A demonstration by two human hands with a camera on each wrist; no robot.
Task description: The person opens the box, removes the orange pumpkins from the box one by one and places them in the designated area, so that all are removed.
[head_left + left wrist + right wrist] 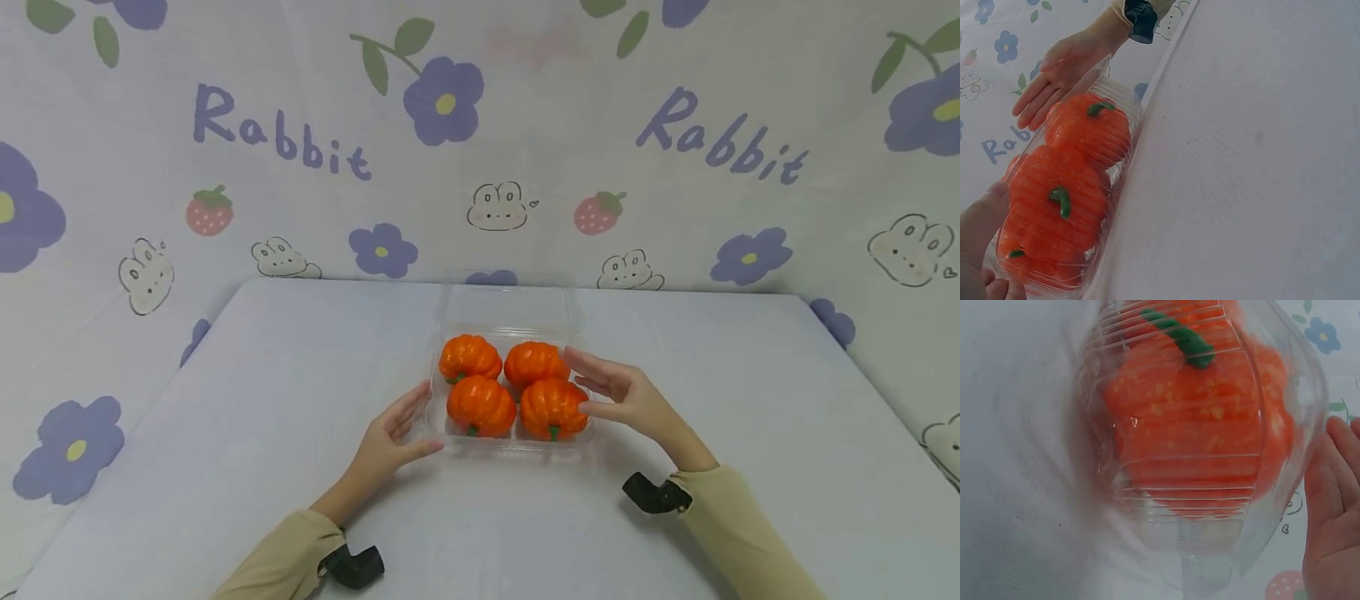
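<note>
A clear plastic clamshell box (517,446) sits on the table with its lid (510,308) raised at the back. Several orange pumpkins (482,407) with green stems fill it in two rows. My left hand (386,437) is at the box's left side, fingertips right at the wall and thumb by the front left corner. On the other side, my right hand (622,392) spreads its fingers beside the right wall, the thumb overlapping the front right pumpkin (553,410) in the head view. Through the ribbed wall, the right wrist view shows a pumpkin (1191,425) up close.
The white tabletop (300,358) extends around the box on every side. Behind it hangs a cloth backdrop (300,225) printed with rabbits, flowers and strawberries. Each sleeve carries a black wrist camera mount, one (352,568) on the left and one (657,493) on the right.
</note>
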